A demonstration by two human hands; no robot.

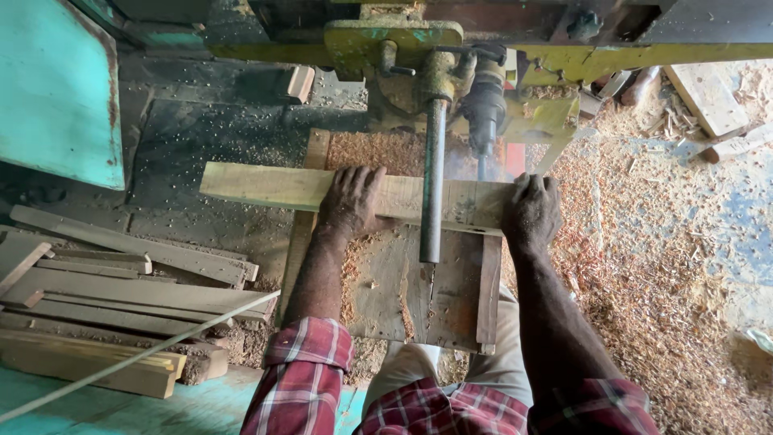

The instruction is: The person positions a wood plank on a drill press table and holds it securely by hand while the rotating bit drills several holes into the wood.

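- A pile of wood strips [121, 298] lies at the far left on the floor, pale and rough, stacked unevenly, well apart from the hands.
- The plank [266, 185] is a long, pale, flat board lying crosswise on the wooden table [451, 298] of the machine, its left end sticking out past the table edge. Its face is light yellow-brown with grey smudges near the right end.
- The left hand [352, 201] lies palm down on the plank near its middle, fingers spread and pressing flat on the wood, with the thumb toward the near edge.
- A dark metal rod [432, 181] hangs down from the machine and crosses over the plank between the two hands.
- A drill head [483, 109] sits just right of the rod, its bit pointing down at the plank; I cannot tell whether it touches the wood.
- The right hand [531, 211] grips the plank's right end, fingers pressed together and curled over the far edge.
- Sawdust [644, 282] covers the floor at the right, thick and orange-brown.
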